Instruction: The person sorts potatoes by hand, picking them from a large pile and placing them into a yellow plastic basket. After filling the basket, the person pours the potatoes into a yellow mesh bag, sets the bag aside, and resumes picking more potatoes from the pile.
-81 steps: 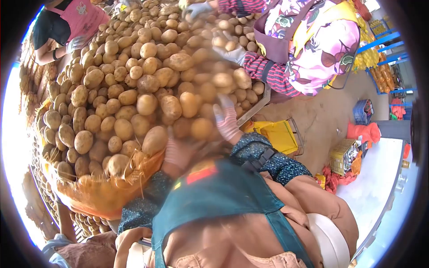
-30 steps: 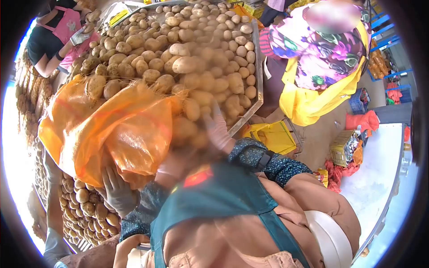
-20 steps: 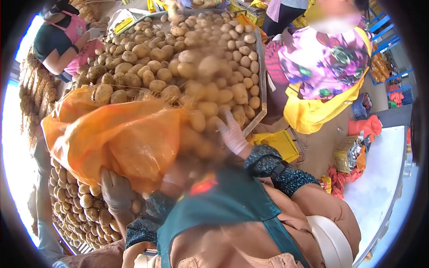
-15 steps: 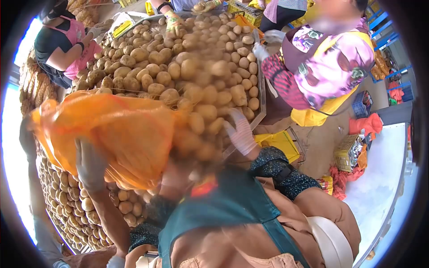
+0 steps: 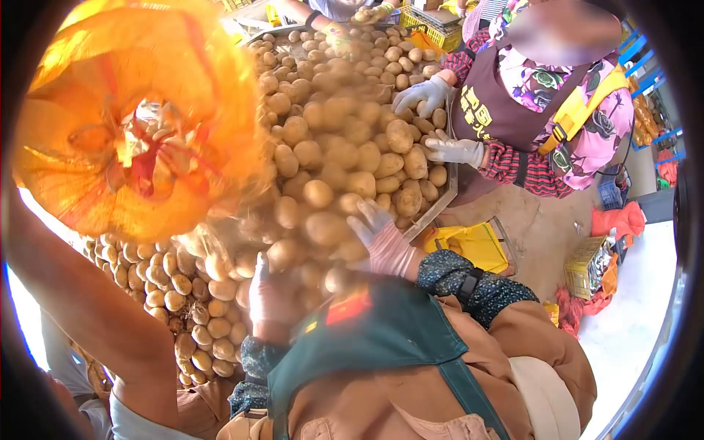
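Observation:
Potatoes slide in a heap in front of my apron, several blurred by motion. My right hand, in a whitish-pink glove, rests against the right side of the heap with its fingers spread. On the other side, my left hand is held upright and edge-on, fingers stretched out, beside the potatoes nearest me; neither hand grips anything. An orange mesh bag hangs at the upper left, raised by another person's bare arm. That person's hand is hidden.
Across the metal-edged table, a co-worker's gloved hands touch potatoes. More gloved hands work at the far end. Stacked potatoes lie at lower left. A yellow bag and a yellow crate stand to the right.
The orange bag has gone up, and potatoes have spread toward me. My left hand now shows beside them. The co-worker at right has leaned in and placed both hands on potatoes.

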### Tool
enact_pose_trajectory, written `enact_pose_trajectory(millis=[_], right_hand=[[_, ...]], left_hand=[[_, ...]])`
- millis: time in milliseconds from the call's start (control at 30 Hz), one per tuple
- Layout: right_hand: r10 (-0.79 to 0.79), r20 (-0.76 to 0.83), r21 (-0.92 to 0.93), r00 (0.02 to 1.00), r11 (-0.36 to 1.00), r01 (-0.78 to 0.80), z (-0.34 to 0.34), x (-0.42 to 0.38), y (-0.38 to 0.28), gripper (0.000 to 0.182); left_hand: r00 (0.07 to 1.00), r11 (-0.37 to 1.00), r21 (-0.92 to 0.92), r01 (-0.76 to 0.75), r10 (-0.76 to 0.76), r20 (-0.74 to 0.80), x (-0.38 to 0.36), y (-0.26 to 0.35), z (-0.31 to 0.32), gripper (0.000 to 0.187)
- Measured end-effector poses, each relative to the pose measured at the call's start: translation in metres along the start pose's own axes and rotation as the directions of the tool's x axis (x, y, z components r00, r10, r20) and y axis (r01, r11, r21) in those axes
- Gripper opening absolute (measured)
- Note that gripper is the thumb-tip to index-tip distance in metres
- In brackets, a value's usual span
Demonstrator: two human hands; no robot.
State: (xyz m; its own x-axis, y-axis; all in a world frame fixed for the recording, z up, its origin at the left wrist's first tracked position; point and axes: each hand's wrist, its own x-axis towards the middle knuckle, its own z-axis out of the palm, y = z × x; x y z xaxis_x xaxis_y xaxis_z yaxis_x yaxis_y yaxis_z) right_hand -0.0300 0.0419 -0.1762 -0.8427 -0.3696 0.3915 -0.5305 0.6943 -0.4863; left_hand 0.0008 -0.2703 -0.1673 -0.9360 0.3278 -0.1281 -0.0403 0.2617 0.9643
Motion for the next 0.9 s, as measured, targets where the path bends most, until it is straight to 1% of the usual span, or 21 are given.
enact_pose_trajectory(millis=[67,167,200,300,333,400,433,467,533,567,600,633,667,700,733,767,800,833,900], right_hand=[[-0.006,-0.015,0.004,1.0,1.0,0.006,0.002,-0.002,0.002,0.104],[-0.005,-0.018,0.017,1.0,1.0,0.006,0.001,-0.007,0.001,0.105],[-0.005,-0.014,0.023,1.0,1.0,0.005,0.001,-0.008,0.001,0.105],[0.021,0.005,0.024,1.0,0.999,-0.021,0.002,-0.005,0.0,0.105],[0.021,-0.001,0.021,1.0,1.0,-0.021,0.003,-0.004,0.001,0.105],[0.02,-0.01,0.019,1.0,1.0,-0.02,0.006,-0.001,-0.001,0.106],[0.018,-0.024,0.015,1.0,1.0,-0.017,0.007,0.0,-0.001,0.106],[0.015,-0.037,0.013,0.999,1.0,-0.015,0.009,0.0,-0.001,0.106],[0.014,-0.036,0.007,0.999,1.0,-0.014,0.01,0.0,-0.002,0.106],[0.016,-0.024,0.002,1.0,1.0,-0.016,0.008,0.002,-0.002,0.105],[0.018,-0.011,-0.004,1.0,1.0,-0.018,0.006,0.004,-0.001,0.105],[0.02,-0.008,0.011,1.0,1.0,-0.02,0.003,0.006,-0.001,0.104],[0.024,-0.003,0.026,1.0,0.999,-0.024,0.0,0.007,0.0,0.103],[0.03,0.003,0.04,1.0,0.999,-0.03,-0.002,0.008,0.001,0.102],[0.016,-0.002,0.077,1.0,0.997,-0.015,-0.003,0.008,0.003,0.1],[0.007,-0.009,0.111,1.0,0.994,-0.006,-0.003,0.009,0.009,0.099],[0.004,-0.016,0.143,1.0,0.99,-0.002,-0.004,0.009,0.014,0.098],[0.019,-0.068,0.2,0.997,0.98,-0.005,-0.01,0.009,0.015,0.09],[0.166,-0.092,0.209,0.982,0.967,-0.144,-0.019,0.004,0.015,0.081]], left_hand=[[0.997,0.999,-0.032,-0.021,0.018,-0.075,-0.003,0.007,0.0,0.065],[1.0,0.979,0.205,-0.011,0.016,-0.023,-0.007,0.038,-0.002,0.065],[1.0,0.959,0.285,0.006,-0.003,-0.01,-0.01,0.023,-0.008,0.067],[0.995,0.93,0.36,0.074,-0.092,0.033,-0.013,0.016,-0.016,0.072],[0.988,0.935,0.327,0.137,-0.153,0.023,-0.014,0.02,-0.016,0.07],[0.982,0.923,0.362,0.134,-0.173,0.08,-0.017,0.031,-0.011,0.049],[0.977,0.916,0.379,0.13,-0.183,0.109,-0.019,0.036,-0.009,0.042],[0.925,0.591,0.8,0.105,-0.353,0.139,-0.008,0.089,0.001,0.038],[0.938,0.6,0.79,0.126,-0.33,0.102,-0.004,0.1,0.008,0.042],[0.948,0.82,0.511,0.259,-0.318,0.029,-0.004,0.097,0.008,0.044],[0.939,0.939,-0.066,0.337,-0.34,-0.051,-0.005,0.091,0.009,0.048],[0.9,0.711,-0.659,0.246,-0.419,-0.116,-0.004,0.087,0.013,0.051],[0.869,0.524,-0.831,0.186,-0.482,-0.11,-0.003,0.086,0.014,0.055],[0.839,0.372,-0.917,0.142,-0.536,-0.087,-0.002,0.09,0.014,0.06],[0.805,0.315,-0.939,0.134,-0.587,-0.082,-0.004,0.094,0.013,0.064],[0.765,0.295,-0.945,0.141,-0.638,-0.085,-0.004,0.098,0.013,0.069],[0.716,0.323,-0.929,0.182,-0.691,-0.101,-0.005,0.103,0.013,0.073],[0.664,0.425,-0.854,0.301,-0.736,-0.132,-0.008,0.111,0.013,0.068],[0.562,0.544,-0.639,0.544,-0.801,-0.204,-0.013,0.124,0.012,0.056]])
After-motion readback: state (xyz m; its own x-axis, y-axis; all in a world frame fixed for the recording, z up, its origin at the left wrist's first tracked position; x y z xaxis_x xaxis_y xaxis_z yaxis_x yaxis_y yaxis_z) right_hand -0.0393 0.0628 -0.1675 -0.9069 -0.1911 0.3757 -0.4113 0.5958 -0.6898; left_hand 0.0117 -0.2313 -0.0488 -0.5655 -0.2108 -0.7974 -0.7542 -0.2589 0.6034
